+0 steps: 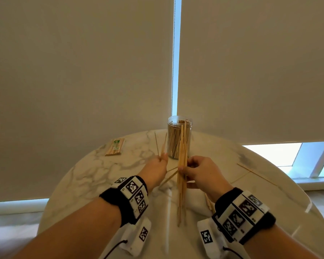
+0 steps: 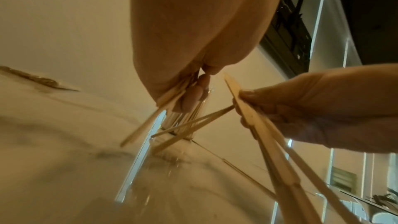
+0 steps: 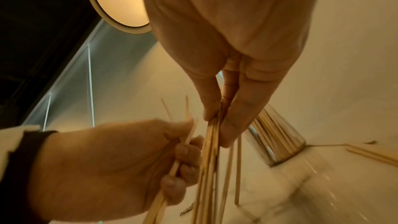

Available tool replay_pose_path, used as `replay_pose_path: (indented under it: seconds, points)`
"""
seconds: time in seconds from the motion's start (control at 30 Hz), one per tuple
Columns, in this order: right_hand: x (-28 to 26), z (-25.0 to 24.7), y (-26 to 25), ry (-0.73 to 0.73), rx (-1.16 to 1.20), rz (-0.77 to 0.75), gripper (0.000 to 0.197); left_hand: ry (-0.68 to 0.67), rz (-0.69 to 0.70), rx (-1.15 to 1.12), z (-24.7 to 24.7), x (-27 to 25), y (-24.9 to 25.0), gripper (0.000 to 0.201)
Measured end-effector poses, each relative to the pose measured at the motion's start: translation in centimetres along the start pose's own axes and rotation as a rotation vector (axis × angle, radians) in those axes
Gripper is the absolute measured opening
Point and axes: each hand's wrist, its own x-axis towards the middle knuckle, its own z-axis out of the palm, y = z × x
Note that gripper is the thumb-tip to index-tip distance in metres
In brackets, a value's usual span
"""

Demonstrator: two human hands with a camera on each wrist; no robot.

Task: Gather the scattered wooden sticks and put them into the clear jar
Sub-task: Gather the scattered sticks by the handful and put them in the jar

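Your right hand (image 1: 198,171) is pinched tight on a big bunch of sticks (image 1: 182,165), standing up just in front of the clear jar (image 1: 179,137). Your left hand (image 1: 156,168) squeezes a few thin sticks (image 1: 162,146). The jar is nearly full, so the bunch could snag on its rim, tip it, or slip and spill back onto the table (image 1: 101,174)

Both forearms bare, no sleeves. Left wrist band (image 1: 128,198): black fabric cuff carrying white blocks printed with black square fiducial markers. Right wrist band (image 1: 245,212): same. White camera housing (image 1: 137,236) under each wrist, marker-tagged, thin black cable trailing.
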Motion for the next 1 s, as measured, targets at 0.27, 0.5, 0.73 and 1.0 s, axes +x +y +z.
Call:
replay_pose_path:
  seconds: [0.27,0.5,0.73,1.0]
  points:
    - [1.7,1.8,-0.1,-0.057,0.082,-0.130,0.010,-0.100,0.209,-0.088,0.3,1.5,-0.3,0.051]
    - [2.6,1.9,-0.5,-0.012,-0.031,-0.195,0.004,-0.113,0.225,-0.094,0.1,2.0,-0.5,0.061]
    - [3.1,2.0,-1.2,0.069,-0.276,-0.313,0.013,-0.158,0.160,-0.431,0.4,0.8,-0.2,0.041]
    - [1.7,0.7,-4.4,-0.054,-0.332,-0.312,0.010,-0.110,0.150,-0.498,-0.5,0.3,-0.3,0.049]
